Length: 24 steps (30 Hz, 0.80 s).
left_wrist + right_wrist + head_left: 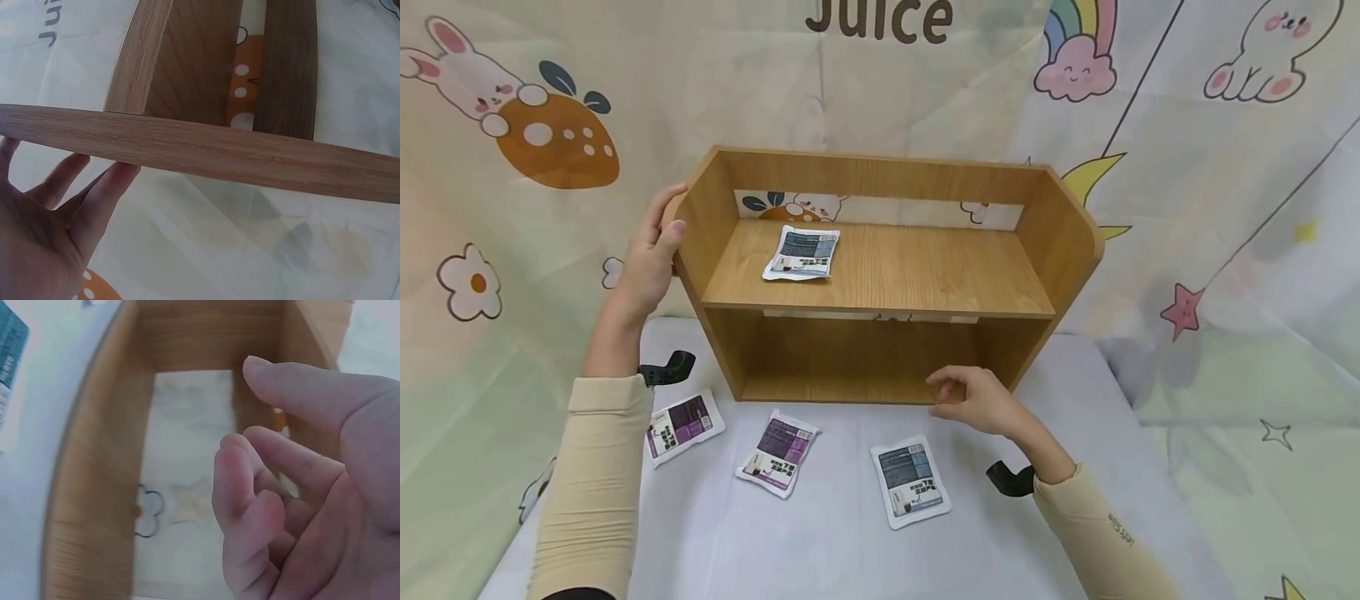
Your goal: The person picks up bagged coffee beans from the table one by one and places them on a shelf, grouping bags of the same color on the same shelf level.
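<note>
A wooden two-level shelf stands at the back of the table. My left hand touches the outer side of its left panel; in the left wrist view the fingertips of that hand meet the board's edge. In front of the lower compartment is my right hand, loosely bent and holding nothing; thumb and fingers are apart in the right wrist view. A white packet with a blue label lies on the upper board, toward its left end. Another blue-labelled packet rests on the table, below the right hand.
Two purple-labelled packets, one middle-left and one farther left, lie on the white-covered table. A patterned cloth hangs behind the shelf.
</note>
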Each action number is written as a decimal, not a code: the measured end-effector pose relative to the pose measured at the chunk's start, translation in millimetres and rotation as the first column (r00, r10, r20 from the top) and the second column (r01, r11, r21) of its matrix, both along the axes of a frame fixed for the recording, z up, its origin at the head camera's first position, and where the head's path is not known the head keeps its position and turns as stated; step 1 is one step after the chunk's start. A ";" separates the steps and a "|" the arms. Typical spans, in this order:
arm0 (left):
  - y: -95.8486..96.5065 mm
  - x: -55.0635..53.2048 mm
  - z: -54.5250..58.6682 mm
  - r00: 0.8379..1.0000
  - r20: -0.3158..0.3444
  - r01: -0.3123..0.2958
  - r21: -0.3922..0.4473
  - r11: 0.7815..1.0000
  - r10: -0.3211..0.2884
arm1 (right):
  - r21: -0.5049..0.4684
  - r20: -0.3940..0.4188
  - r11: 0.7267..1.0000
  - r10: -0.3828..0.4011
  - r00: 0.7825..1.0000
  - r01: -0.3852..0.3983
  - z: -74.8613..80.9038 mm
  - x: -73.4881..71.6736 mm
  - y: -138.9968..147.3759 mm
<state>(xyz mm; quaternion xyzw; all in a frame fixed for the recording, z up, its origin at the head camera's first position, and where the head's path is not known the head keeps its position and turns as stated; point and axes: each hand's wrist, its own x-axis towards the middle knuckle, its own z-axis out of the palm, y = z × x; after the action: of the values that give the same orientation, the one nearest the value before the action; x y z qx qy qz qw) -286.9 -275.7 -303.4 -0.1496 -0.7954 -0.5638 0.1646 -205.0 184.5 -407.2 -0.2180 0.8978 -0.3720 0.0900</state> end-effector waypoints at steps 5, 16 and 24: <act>-0.2 0.8 -0.1 1.000 -0.021 0.010 0.021 1.000 -0.010 | -0.036 0.033 0.999 0.035 0.999 -0.034 -26.1 4.7 1.4; -2.1 -0.2 -3.0 1.000 -0.020 0.022 0.040 0.999 -0.022 | -0.054 0.060 0.998 0.032 0.998 -0.029 -84.0 26.9 5.8; 2.5 1.3 -1.8 0.999 -0.031 0.016 0.020 1.000 -0.015 | -0.083 0.030 0.996 -0.026 0.999 0.028 -106.9 46.0 4.1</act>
<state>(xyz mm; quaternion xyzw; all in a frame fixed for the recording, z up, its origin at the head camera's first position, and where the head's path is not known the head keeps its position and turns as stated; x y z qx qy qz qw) -285.6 -273.1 -305.2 -0.1630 -0.7858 -0.5707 0.1741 -159.0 188.6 -514.2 -0.2040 0.8830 -0.4134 0.0887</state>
